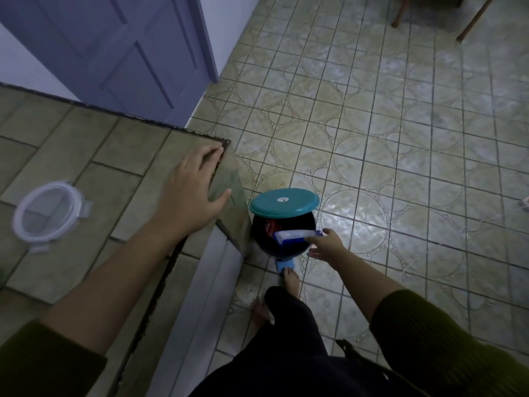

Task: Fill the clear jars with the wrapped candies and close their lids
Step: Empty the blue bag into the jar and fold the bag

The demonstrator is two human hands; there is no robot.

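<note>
Closest in, left sleeve (43,356) and right sleeve (429,333), both olive ribbed knit, ending short of bare forearms. Between them, black trousers (286,353), matte and loose.

Just beyond, two bare feet: left foot (259,308) flat on the tiles, right foot (292,277) with toes on the blue pedal (283,265) of a pedal bin (263,242). Round dark plastic body, glossy teal lid (283,203) tipped up, something red (270,226) down inside.

Over the open mouth, right hand (326,243), thumb and forefinger pinching the end of a white-and-blue packet (294,234), long and flat, held about level; other fingers spread loose underneath.

Over to the left, tiled counter (86,156): matte beige rectangles, dark grout, edge strip rough and chipped, corner jutting out just beside the bin's left side. Left hand (189,190) palm down right on that corner, fingers straight, thumb spread wide over the edge, gripping nothing.

Far left on the counter, well apart from both hands, clear clip-lock container (48,213): round, see-through plastic, snap tabs around the rim. Whole jar or lid alone, cannot tell from above.

Farther back, purple panelled door (128,53) behind the counter. To the right, glossy floor tiles (400,138) with ring patterns, bright glare near the bin. At the far top right, brown wooden chair legs (472,21).
</note>
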